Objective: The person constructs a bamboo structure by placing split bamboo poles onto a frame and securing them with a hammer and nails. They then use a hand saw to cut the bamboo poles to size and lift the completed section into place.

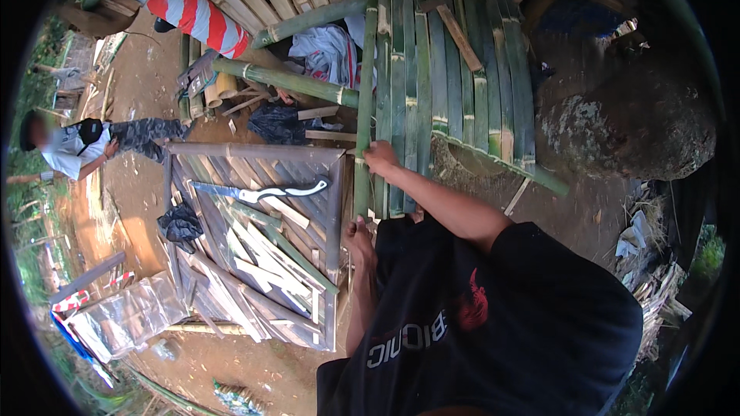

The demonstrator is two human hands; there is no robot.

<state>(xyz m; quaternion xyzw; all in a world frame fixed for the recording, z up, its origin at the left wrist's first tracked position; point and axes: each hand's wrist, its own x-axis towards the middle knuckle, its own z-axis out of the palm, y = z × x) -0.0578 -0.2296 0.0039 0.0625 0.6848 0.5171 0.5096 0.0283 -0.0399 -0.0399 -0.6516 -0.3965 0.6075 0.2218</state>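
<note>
A green bamboo pole (370, 69) runs along the left edge of a bench-like panel of green split bamboo slats (439, 84). My right hand (381, 158) is closed around this pole, its fingers wrapped over it toward the near end. Closer to me, my left hand (359, 242) is curled at the pole's near end, thumb up against it; its other fingers are partly hidden. On the slats lies a hammer (459, 37) with a wooden handle, out of reach of both hands. A hand saw (262, 191) with a white and black handle rests on the framed wooden table to the left.
The dark-framed table (333, 215) carries loose bamboo strips (270, 254) and a black plastic bag (179, 225). Another person (85, 142) stands at the far left. A large boulder (628, 127) sits right of the panel. Bamboo poles (289, 80) and a pale sack (327, 53) lie behind.
</note>
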